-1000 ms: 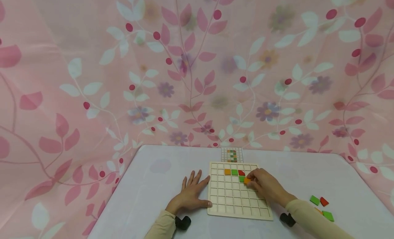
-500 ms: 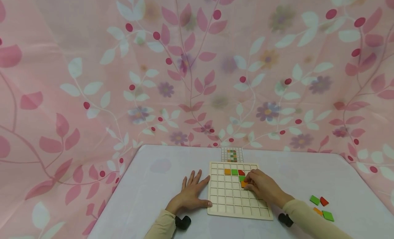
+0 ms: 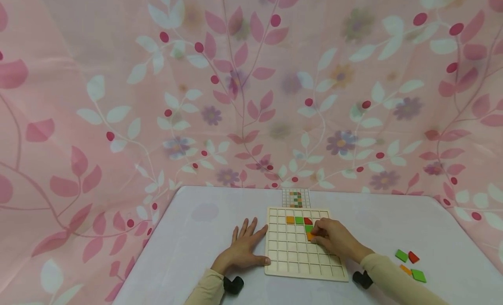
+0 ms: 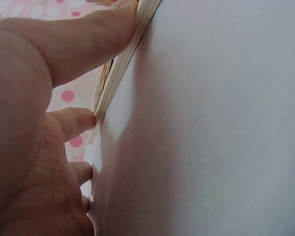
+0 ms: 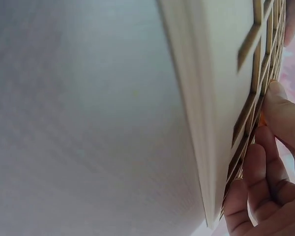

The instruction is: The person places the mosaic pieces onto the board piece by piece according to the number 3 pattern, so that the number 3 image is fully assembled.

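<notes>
A pale wooden grid board (image 3: pixel 292 256) lies on the table. My right hand (image 3: pixel 337 237) is over its right side, thumb and fingers pinching an orange square tile (image 3: pixel 310 237) at a cell just below a green tile (image 3: pixel 308 228). Above these, a row holds an orange tile (image 3: pixel 290 220), a green square (image 3: pixel 299 220) and a red rounded piece (image 3: pixel 308 220). My left hand (image 3: pixel 244 250) has its fingers spread, with thumb and forefinger touching the board's left edge. In the right wrist view, fingers hide most of the orange tile (image 5: pixel 262 119).
A small printed grid card (image 3: pixel 286 198) with coloured squares lies behind the board. Loose pieces sit at the right: a green tile (image 3: pixel 401 255), a red piece (image 3: pixel 413 257), an orange piece (image 3: pixel 406 270) and another green tile (image 3: pixel 418 275). A floral curtain (image 3: pixel 251 99) hangs behind.
My right hand has moved the orange tile slightly left and nearer to me, from right of the green tile to below it. The left hand has stayed still.
</notes>
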Demonstrator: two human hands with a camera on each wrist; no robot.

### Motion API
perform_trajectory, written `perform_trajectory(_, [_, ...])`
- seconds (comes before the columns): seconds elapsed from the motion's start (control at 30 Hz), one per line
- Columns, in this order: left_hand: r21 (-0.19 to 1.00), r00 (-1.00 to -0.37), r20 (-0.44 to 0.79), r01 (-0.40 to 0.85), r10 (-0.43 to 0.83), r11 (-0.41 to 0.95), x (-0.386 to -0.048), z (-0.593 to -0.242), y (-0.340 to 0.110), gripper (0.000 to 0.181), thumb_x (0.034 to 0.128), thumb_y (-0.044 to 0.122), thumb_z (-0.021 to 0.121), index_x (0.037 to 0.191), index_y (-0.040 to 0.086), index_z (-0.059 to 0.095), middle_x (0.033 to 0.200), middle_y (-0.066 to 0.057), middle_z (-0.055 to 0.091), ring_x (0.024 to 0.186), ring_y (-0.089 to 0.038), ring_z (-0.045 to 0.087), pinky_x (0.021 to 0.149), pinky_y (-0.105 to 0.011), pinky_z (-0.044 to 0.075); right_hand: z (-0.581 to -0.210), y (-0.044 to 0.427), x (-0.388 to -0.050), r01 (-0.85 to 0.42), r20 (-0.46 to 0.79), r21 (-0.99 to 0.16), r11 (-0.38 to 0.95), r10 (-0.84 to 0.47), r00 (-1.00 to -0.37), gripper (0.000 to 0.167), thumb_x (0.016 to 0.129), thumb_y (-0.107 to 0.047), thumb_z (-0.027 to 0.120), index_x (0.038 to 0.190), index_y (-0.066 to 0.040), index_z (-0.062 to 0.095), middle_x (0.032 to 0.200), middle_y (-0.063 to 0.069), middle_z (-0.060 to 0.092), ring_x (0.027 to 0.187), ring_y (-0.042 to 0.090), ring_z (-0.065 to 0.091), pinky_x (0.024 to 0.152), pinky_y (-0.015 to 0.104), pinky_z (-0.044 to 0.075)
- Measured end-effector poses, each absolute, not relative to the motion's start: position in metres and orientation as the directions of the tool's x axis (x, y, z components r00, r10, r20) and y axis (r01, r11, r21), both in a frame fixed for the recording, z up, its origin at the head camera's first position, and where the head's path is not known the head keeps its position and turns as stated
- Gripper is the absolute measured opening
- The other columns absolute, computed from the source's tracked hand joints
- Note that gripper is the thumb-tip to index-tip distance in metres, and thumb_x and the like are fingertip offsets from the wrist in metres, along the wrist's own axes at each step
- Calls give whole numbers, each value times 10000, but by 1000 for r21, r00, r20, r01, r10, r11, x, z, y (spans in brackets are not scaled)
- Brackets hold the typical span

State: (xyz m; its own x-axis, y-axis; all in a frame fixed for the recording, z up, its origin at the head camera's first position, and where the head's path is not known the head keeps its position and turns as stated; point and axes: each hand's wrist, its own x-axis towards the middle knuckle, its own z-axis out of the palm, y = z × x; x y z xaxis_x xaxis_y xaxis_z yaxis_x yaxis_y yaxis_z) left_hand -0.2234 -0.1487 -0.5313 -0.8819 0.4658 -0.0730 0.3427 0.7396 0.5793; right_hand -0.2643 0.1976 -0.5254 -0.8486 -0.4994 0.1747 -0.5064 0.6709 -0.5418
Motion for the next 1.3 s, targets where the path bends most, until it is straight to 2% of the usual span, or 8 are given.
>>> perform_trajectory(0.33, [579,-881,-68,348,469,737,-224,-532,-149,1010,870,522,835,1672,151,346,1773,-241,98,1636,-506,-16,1237,-766,-17,-528,199,-267,-506,176,-613,607,-519,-837,121,923,-185,835,936,-165,717,956,-66,706,805,-13,580,725,212,544])
perform_trajectory(0.6, [598,-871,-52,365,488,714,-226,-533,-150,1016,876,537,821,1677,145,332,1773,-249,78,1628,-522,-45,1224,-773,-54,-528,200,-268,-503,176,-628,594,-521,-835,119,934,-203,829,936,-184,711,973,-77,709,806,-13,576,713,207,533])
perform_trajectory(0.87, [573,-883,-61,351,465,741,-223,-536,-149,1001,872,504,836,1670,141,351,1771,-243,105,1637,-500,-8,1237,-764,-7,-528,200,-267,-498,168,-641,584,-527,-833,109,933,-206,829,933,-187,722,970,-68,716,811,-10,588,732,207,542])
perform_trajectory(1.17, [602,-878,-63,346,475,719,-226,-541,-151,1019,864,566,816,1680,186,337,1780,-222,81,1635,-500,-53,1228,-764,-62,-528,199,-266,-483,147,-641,597,-522,-840,109,933,-224,829,916,-206,723,937,-86,685,783,11,537,696,198,502])
perform_trajectory(1.3, [591,-879,-66,347,472,728,-227,-540,-151,1015,866,568,814,1680,197,336,1782,-213,86,1641,-485,-46,1235,-759,-51,-529,198,-268,-466,134,-639,612,-507,-851,110,929,-218,833,914,-210,724,930,-83,678,781,29,530,685,198,488])
